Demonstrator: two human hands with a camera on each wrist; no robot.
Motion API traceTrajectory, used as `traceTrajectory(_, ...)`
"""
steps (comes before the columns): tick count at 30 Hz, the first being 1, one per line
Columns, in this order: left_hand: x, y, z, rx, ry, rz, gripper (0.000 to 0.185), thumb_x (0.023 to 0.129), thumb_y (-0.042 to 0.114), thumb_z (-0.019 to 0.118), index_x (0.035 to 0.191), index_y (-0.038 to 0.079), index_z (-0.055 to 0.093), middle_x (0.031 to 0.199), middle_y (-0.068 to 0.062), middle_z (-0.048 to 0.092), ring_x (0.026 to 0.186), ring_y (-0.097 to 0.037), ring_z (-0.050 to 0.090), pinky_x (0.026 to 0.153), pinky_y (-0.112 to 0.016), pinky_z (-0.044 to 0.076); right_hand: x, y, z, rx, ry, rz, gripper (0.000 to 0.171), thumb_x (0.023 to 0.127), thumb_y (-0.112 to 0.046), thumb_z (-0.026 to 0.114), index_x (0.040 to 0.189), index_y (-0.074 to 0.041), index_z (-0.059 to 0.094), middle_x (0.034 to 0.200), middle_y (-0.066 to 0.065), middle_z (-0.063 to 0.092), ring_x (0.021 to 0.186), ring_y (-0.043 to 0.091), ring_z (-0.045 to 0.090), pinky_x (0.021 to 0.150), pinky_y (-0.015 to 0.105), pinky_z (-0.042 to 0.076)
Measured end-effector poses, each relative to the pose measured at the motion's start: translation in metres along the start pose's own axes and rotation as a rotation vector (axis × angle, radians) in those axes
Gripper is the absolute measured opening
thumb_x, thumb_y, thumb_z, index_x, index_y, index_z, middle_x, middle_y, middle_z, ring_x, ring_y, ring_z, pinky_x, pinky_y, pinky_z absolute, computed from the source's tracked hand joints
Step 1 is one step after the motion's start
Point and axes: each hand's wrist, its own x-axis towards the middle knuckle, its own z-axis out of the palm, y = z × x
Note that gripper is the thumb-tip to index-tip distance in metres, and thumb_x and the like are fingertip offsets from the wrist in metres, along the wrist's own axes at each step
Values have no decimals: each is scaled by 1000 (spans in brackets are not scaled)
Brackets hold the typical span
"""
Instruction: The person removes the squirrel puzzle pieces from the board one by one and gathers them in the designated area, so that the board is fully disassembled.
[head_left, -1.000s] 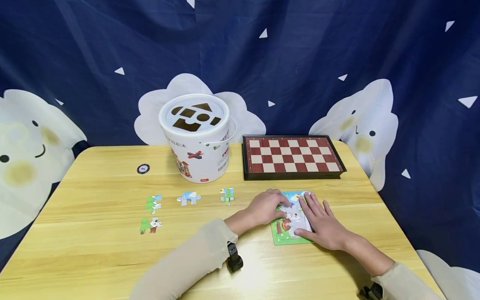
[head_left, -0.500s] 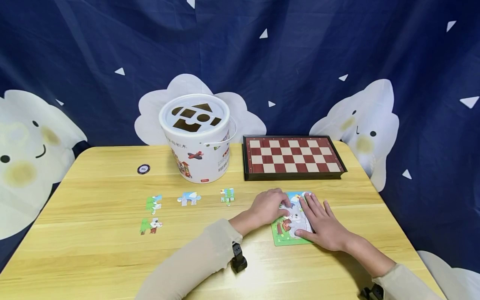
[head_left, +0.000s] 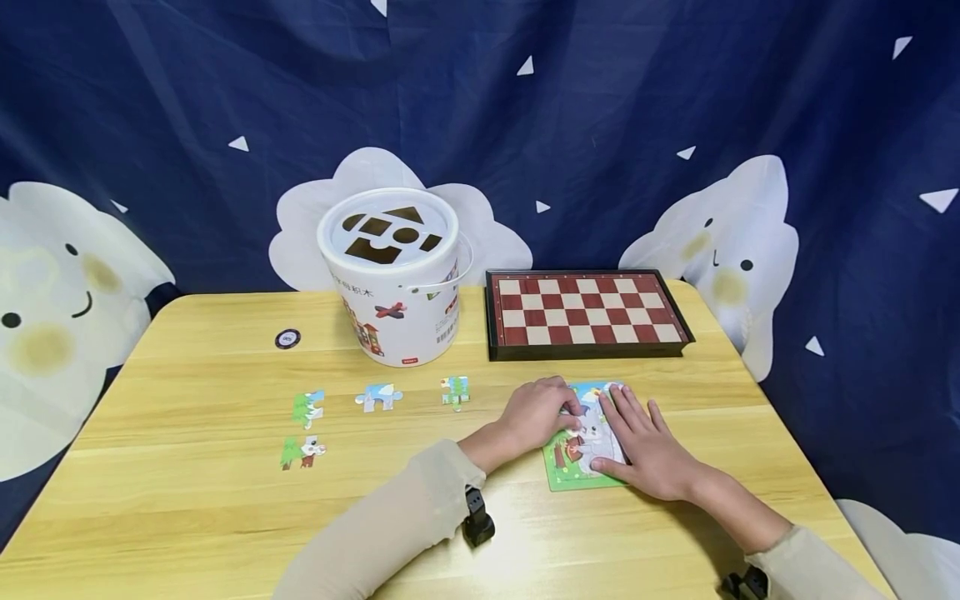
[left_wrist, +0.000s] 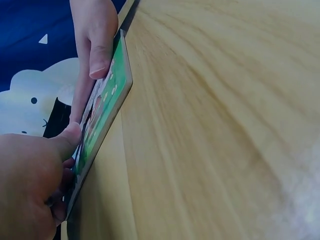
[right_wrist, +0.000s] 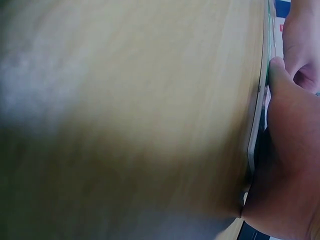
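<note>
A small jigsaw puzzle board [head_left: 570, 477] with a green border and a grey cartoon animal lies flat on the table, under both hands. My left hand [head_left: 534, 418] is over its left side, fingers curled, thumb and fingertips pinching a puzzle piece within the picture; the hand hides most of that piece. In the left wrist view, the left thumb [left_wrist: 69, 139] touches the picture side of the board. My right hand [head_left: 654, 454] rests on the board's right part with fingers extended, covering that edge. Its thumb [right_wrist: 278, 70] lies along the board in the right wrist view.
Several loose jigsaw pieces [head_left: 378, 397] lie left of the board on the wooden table [head_left: 187, 500]. Behind them stands a white lidded bucket [head_left: 397, 308] with shaped holes. A folded chessboard [head_left: 588, 310] lies at the back right, and a round dark chip [head_left: 287, 338] at the back left.
My left hand and forearm have shifted slightly to the right since a second ago, the fingers still on the puzzle. My right hand stays put. The loose pieces have not moved.
</note>
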Motion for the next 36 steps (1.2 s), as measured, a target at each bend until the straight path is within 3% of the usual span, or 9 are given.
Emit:
traceTrajectory(9, -1, -1, 1, -3, 8, 27, 19, 95, 37, 72, 107, 23, 77, 98, 9, 66, 93, -8, 62, 82, -26, 50, 0, 1, 0, -1, 13, -8, 94, 98, -54, 61, 160, 3, 18, 167, 26, 10, 154, 44, 3, 116, 69, 4)
traceTrajectory(16, -4, -3, 2, 63, 17, 82, 21, 98, 41, 68, 109, 24, 76, 103, 9, 66, 96, -8, 62, 82, -28, 51, 0, 2, 3, 2, 20, -11, 94, 98, -56, 59, 161, 0, 16, 167, 25, 9, 154, 43, 2, 117, 68, 2)
traceTrajectory(23, -5, -2, 6, 119, 66, 104, 22, 98, 40, 67, 110, 23, 76, 101, 9, 65, 91, -7, 60, 81, -26, 51, -1, 2, 6, 7, 95, -61, 94, 97, -54, 62, 160, 2, 20, 164, 30, 16, 153, 45, 8, 115, 71, 6)
traceTrajectory(36, -8, -1, 12, 143, 137, 136, 22, 100, 34, 62, 110, 20, 76, 107, 7, 66, 99, -8, 62, 89, -26, 51, 0, -1, 0, -27, 1, 6, 94, 98, -55, 59, 160, 2, 17, 167, 25, 10, 154, 43, 4, 117, 69, 6)
